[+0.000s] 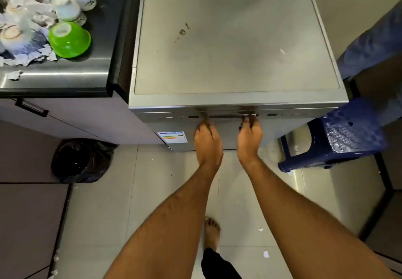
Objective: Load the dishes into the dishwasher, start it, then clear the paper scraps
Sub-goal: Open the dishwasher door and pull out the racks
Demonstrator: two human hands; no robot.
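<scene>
A steel dishwasher stands in front of me with its door closed. My left hand and my right hand both reach up to the recessed door handle, fingers curled into its slot at either end. On the steel counter at the left stand several upturned white cups and a green bowl, also upside down. Torn paper scraps lie around them, and more scraps dot the tiled floor.
A black-lined bin sits on the floor left of the dishwasher. A blue plastic stool stands at the right, with another person's trouser leg above it. My bare foot is on the tiles below.
</scene>
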